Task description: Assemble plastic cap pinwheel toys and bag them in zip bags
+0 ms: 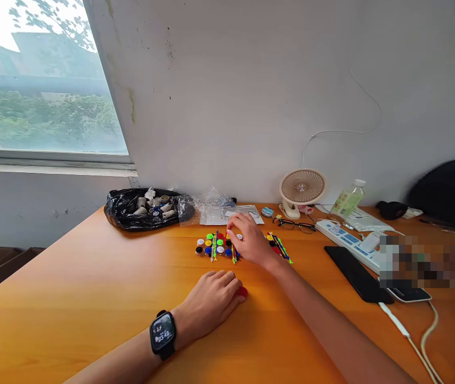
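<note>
My left hand (213, 298), a watch (162, 334) on its wrist, rests low over the front of the table. Its fingers are closed on a red round piece (242, 292), whose edge shows past the fingertips. Farther forward, my right hand (249, 240) reaches over rows of small coloured round pieces (208, 243) in white, black, green, blue, red and yellow. Its thumb and forefinger are pinched together; what is between them is too small to make out. Thin coloured sticks (214, 248) lie among the pieces, and more sticks (282, 248) lie right of that hand, partly hidden.
At the back left sits a black plastic bag (117, 213) with rolls in it, beside clear wrapping (211, 200). A fan (302, 186), glasses (297, 226), a bottle (348, 200), a power strip (349, 244) and a black phone-like slab (353, 272) stand or lie rightward, with cables.
</note>
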`<state>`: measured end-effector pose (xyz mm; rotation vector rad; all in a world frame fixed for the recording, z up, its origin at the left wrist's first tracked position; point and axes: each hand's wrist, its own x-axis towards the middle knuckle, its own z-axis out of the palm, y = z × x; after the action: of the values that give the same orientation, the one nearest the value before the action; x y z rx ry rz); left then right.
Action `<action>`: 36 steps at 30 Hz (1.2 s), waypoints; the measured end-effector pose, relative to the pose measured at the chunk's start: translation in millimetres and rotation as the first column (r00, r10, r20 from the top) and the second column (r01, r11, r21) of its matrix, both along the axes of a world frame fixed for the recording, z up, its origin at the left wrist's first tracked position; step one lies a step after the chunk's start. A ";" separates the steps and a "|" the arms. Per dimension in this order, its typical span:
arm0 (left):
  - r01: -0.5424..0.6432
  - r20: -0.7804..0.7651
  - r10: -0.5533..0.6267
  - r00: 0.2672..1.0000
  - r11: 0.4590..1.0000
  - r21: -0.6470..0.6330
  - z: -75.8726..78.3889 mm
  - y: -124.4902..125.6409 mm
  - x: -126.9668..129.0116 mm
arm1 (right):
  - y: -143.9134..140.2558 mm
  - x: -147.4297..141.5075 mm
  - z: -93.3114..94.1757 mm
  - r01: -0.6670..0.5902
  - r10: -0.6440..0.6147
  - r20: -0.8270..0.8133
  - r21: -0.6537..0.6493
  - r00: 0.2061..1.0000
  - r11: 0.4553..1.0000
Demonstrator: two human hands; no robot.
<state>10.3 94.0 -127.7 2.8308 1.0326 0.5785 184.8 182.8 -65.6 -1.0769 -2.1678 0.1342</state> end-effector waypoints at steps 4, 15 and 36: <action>-0.031 0.085 0.032 0.996 1.000 -0.004 -7.3 7.2 5.5 | -27.5 38.8 -22.2 -0.090 0.015 -0.286 -0.251 0.958 0.964; -0.098 0.276 0.136 0.952 0.984 -0.148 -5.4 3.6 -5.2 | -72.5 58.9 -54.9 -0.101 -0.037 -0.310 -0.417 0.950 0.903; -0.084 0.326 0.121 0.937 0.989 -0.124 -8.1 8.1 -9.4 | -76.3 53.3 -56.8 -0.258 0.026 -0.390 -0.558 0.921 0.788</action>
<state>1.0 102.2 -135.8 2.4794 1.1097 0.9419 238.1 106.6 -122.4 -1.0991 -1.8896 1.0811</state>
